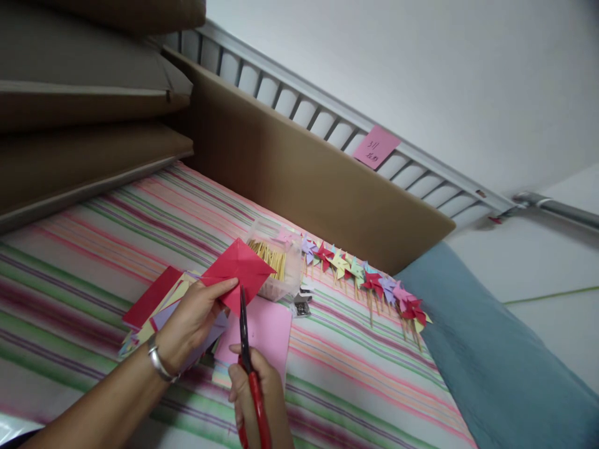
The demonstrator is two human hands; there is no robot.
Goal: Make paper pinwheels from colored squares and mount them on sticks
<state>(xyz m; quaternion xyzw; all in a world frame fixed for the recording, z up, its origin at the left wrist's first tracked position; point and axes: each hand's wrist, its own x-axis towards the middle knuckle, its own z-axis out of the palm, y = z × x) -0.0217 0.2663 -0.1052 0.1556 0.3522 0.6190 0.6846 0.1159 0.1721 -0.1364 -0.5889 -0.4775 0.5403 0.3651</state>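
Observation:
Pinched between the thumb and fingers of my left hand point(189, 321) is a square of red paper point(246, 265), turned corner-up with faint crease lines. My right hand point(262, 386) is wrapped round the red handles of a pair of scissors point(244, 330). The dark blades point up and their tip meets the lower corner of the red square, below my left thumb. Pink paper sheets point(269, 333) lie on the cloth under the scissors. Beneath my left wrist is a loose pile of coloured paper point(154, 308), partly hidden by my forearm.
A clear plastic box point(292, 271) of thin wooden sticks stands behind the red square, beside a small box of dark pins point(302, 307). Several paper pinwheels point(373, 282) lie in a row to the right. Brown boards point(299, 162) and stacked cartons point(88, 149) border the striped cloth point(374, 362).

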